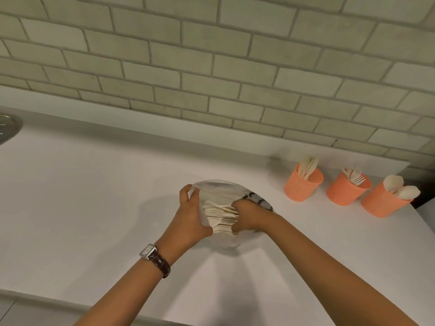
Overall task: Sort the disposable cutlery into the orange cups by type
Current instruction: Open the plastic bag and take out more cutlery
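The unsorted pale cutlery (pixel 221 218) lies heaped in a translucent container (pixel 217 188) near the middle of the white desk (pixel 94 196). Forks show on top; the rest of the heap is too packed to tell by type. The right hand (pixel 248 217) reaches in from 4 o'clock, its fingers curled into the heap and apparently pinching several pieces. The left hand (pixel 190 214), with a wristwatch (pixel 154 256) on its wrist, grips the container's near-left edge and holds it open, thumb low and fingers at the rim.

At about 2 o'clock from the heap, well apart from it, stand three orange cups in a row. The knife cup (pixel 302 188) holds a few knives, the fork cup (pixel 347 191) a few forks, and the spoon cup (pixel 383 203) some spoons. So sorting has begun, and each type has its cup. Judging by the full heap against the few pieces per cup, most of the work seems left.

Behind runs a brick wall (pixel 211 67).
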### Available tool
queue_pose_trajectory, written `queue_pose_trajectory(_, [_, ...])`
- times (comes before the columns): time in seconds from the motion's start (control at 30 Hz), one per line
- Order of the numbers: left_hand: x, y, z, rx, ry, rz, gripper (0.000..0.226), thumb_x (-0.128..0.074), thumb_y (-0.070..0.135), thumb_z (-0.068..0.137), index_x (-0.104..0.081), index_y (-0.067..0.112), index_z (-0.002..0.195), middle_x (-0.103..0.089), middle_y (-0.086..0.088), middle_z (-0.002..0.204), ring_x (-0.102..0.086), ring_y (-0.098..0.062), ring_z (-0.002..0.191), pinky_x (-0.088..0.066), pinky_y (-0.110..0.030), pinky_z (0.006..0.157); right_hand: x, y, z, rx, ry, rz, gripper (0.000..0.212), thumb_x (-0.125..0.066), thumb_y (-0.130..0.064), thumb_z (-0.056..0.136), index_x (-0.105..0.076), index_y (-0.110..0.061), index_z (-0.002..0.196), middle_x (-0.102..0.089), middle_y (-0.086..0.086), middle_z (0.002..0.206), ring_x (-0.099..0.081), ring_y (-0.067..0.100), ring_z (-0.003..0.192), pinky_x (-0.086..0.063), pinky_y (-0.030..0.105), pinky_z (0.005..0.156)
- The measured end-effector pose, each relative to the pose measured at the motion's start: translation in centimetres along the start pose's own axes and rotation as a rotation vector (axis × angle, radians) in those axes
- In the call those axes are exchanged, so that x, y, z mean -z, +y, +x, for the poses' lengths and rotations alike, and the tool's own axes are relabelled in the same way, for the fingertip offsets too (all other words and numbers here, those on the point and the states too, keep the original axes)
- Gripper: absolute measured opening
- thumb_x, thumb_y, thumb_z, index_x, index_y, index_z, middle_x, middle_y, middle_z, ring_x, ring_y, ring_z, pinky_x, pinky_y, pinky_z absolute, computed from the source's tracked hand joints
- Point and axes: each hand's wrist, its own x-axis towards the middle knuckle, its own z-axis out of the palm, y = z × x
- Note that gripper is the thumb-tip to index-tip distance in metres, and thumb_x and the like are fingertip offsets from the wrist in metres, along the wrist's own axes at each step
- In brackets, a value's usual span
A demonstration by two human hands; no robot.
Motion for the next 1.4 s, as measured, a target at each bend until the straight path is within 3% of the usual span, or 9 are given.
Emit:
queue_pose_trajectory(0.37, [-0.3,0.2,0.2,0.001,-0.036,-0.075,0.099,-0.081,0.007,0.06,-0.024,0.022,0.14,-0.014,0.007,0.135,-0.052,-0.012,0.097,-0.043,-0.002,0.067,-0.8,-4.4,0.3,0.003,0.138,-0.312,0.033,-0.065,-0.018,0.08,-0.056,-0.007,0.109,-0.057,0.012,0.113,-0.056,0.028,0.104,-0.039,0.029,0.075])
queue_pose_trajectory(0.5, [-0.1,0.1,0.4,0.002,-0.023,-0.098,0.095,-0.078,0.002,0.061,-0.027,0.021,0.138,-0.016,0.006,0.134,-0.052,-0.011,0.092,-0.042,0.002,0.063,-0.2,-5.7,0.2,0.011,0.164,-0.443,0.005,-0.06,-0.012,0.083,-0.056,-0.011,0.083,-0.059,0.004,0.086,-0.06,0.023,0.094,-0.037,0.028,0.073])
queue_pose_trajectory(0.6, [0.1,0.3,0.5,0.011,-0.025,-0.111,0.094,-0.076,0.0,0.063,-0.027,0.021,0.14,-0.015,0.008,0.13,-0.051,-0.008,0.087,-0.041,0.001,0.06,0.3,-6.7,0.1,0.01,0.181,-0.536,0.035,-0.058,-0.014,0.085,-0.034,-0.017,0.061,-0.037,-0.002,0.061,-0.058,0.021,0.082,-0.035,0.027,0.07])
queue_pose_trajectory(0.77, [-0.1,0.5,0.7,0.027,-0.033,-0.105,0.097,-0.076,-0.003,0.063,-0.024,0.016,0.142,-0.014,0.0,0.141,-0.052,-0.015,0.09,-0.039,0.003,0.061,1.3,-8.3,0.3,-0.01,0.03,-0.56,0.033,-0.058,-0.02,0.088,-0.039,-0.016,0.061,-0.04,-0.002,0.063,-0.057,0.015,0.076,-0.043,0.027,0.075])
queue_pose_trajectory(0.9, [0.6,0.3,1.1,0.047,-0.039,-0.092,0.097,-0.078,-0.001,0.063,-0.024,0.016,0.142,-0.013,-0.001,0.142,-0.052,-0.016,0.089,-0.039,0.0,0.059,2.3,-7.9,-0.5,0.017,0.011,-0.482,0.033,-0.057,-0.02,0.088,-0.04,-0.015,0.061,-0.041,-0.002,0.062,-0.036,0.013,0.053,-0.037,0.027,0.063])
queue_pose_trajectory(1.03, [1.2,-0.2,1.5,0.068,-0.054,-0.082,0.097,-0.079,0.004,0.064,-0.024,0.015,0.142,-0.013,-0.001,0.143,-0.052,-0.019,0.095,-0.043,-0.016,0.074,4.3,-5.9,-3.0,0.105,0.091,-0.406,0.004,-0.053,-0.015,0.085,-0.054,-0.011,0.087,-0.055,0.003,0.081,-0.053,0.022,0.075,-0.036,0.027,0.061])
queue_pose_trajectory(1.1, [1.3,-0.5,1.9,0.087,-0.066,-0.072,0.099,-0.08,0.006,0.064,-0.022,0.014,0.144,-0.011,0.0,0.144,-0.052,-0.022,0.103,-0.043,-0.02,0.081,5.3,-4.5,-4.0,0.112,0.116,-0.387,0.016,-0.055,-0.02,0.084,-0.055,-0.012,0.098,-0.059,0.005,0.094,-0.055,0.024,0.083,-0.035,0.028,0.064])
queue_pose_trajectory(1.3, [1.6,-1.1,3.0,0.124,-0.094,-0.065,0.103,-0.081,0.009,0.064,-0.02,0.016,0.146,-0.011,0.001,0.146,-0.05,-0.028,0.113,-0.044,-0.025,0.085,7.0,-0.3,-6.6,0.097,0.178,-0.174,0.027,-0.06,-0.032,0.082,-0.054,-0.019,0.105,-0.056,-0.004,0.09,-0.047,0.017,0.08,-0.031,0.024,0.054])
queue_pose_trajectory(1.4, [1.9,-1.3,3.4,0.132,-0.096,-0.059,0.101,-0.082,0.009,0.064,-0.022,0.015,0.146,-0.013,-0.001,0.146,-0.05,-0.029,0.115,-0.045,-0.027,0.088,7.0,1.8,-7.5,0.033,0.174,0.229,0.018,-0.064,-0.022,0.078,-0.058,-0.018,0.095,-0.057,-0.007,0.07,-0.054,0.016,0.061,-0.044,0.028,0.058])
